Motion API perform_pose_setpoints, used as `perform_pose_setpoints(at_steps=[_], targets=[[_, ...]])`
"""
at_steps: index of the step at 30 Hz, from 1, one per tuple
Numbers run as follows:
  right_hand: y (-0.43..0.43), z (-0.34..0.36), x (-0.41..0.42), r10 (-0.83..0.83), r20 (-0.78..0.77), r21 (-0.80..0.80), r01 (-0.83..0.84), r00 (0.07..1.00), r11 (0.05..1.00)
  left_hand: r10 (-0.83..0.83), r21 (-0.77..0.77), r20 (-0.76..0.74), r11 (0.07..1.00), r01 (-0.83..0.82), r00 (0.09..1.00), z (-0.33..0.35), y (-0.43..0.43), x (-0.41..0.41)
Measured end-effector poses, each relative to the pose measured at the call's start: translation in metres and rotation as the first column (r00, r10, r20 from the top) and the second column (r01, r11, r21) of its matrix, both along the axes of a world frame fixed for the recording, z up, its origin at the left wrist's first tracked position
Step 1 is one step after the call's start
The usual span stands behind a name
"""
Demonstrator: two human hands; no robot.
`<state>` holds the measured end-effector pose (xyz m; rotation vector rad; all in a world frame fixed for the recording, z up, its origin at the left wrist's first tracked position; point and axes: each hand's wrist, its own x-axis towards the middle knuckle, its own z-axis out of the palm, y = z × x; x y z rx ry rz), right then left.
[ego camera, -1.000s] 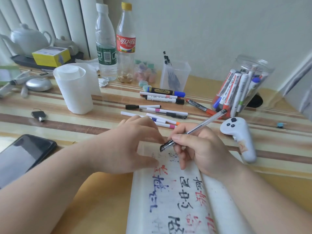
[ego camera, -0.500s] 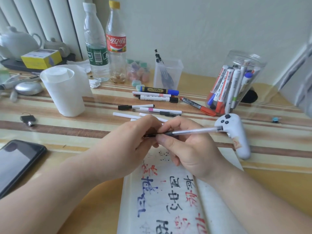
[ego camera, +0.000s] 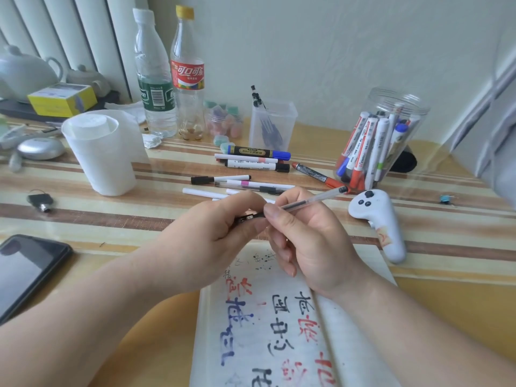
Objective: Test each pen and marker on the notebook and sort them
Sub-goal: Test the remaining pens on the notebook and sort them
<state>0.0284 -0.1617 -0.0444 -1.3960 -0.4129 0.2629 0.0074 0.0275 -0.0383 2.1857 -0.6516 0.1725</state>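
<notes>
My right hand (ego camera: 307,236) holds a clear gel pen (ego camera: 310,201) by its barrel, lifted above the open notebook (ego camera: 268,325), whose page carries red, blue and black test writing. My left hand (ego camera: 212,236) pinches the pen's black front end (ego camera: 247,217), a cap or tip. Several loose markers and pens (ego camera: 251,164) lie on the table beyond my hands. A clear round jar (ego camera: 379,141) at the right holds several markers. A small clear square cup (ego camera: 272,125) holds several black pens.
A white game controller (ego camera: 379,224) lies right of my hands. A white plastic cup (ego camera: 103,152), two bottles (ego camera: 170,76), a teapot (ego camera: 25,71), a yellow box (ego camera: 62,99), a key (ego camera: 42,202) and a phone (ego camera: 25,269) stand on the left.
The pen's tip has left the page and the pen has swung more level. My left hand came off the notebook and now pinches the pen's front end.
</notes>
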Motion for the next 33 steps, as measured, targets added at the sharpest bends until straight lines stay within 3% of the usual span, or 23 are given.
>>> perform_pose_setpoints(at_steps=[8, 11, 17, 22, 29, 33], targets=[[-0.003, 0.003, 0.0, -0.02, -0.015, 0.008, 0.02, 1.0, 1.0, -0.039, -0.051, -0.261, 0.998, 0.026, 0.965, 0.003, 0.009, -0.003], [-0.007, 0.004, 0.001, -0.037, -0.05, -0.004, 0.037, 0.998, 0.999, -0.042, -0.11, -0.28, 0.994, 0.012, 0.959, 0.004, 0.012, -0.002], [-0.014, 0.006, -0.004, 0.0, 0.048, -0.211, 0.01, 0.999, 0.977, -0.061, -0.108, -0.339, 0.994, 0.025, 0.939, 0.007, 0.014, 0.001], [-0.015, 0.006, -0.003, 0.058, 0.017, -0.345, -0.049, 0.998, 0.937, -0.047, -0.1, -0.356, 0.995, 0.012, 0.933, 0.009, 0.014, 0.0], [-0.016, 0.01, -0.006, 0.11, 0.015, -0.322, -0.1, 0.994, 0.942, -0.003, 0.223, -0.339, 0.971, 0.083, 0.941, 0.01, 0.015, 0.002], [-0.021, 0.016, -0.007, 0.139, 0.056, -0.343, -0.112, 0.989, 0.933, -0.024, 0.453, -0.287, 0.878, 0.158, 0.958, 0.006, 0.016, 0.004]])
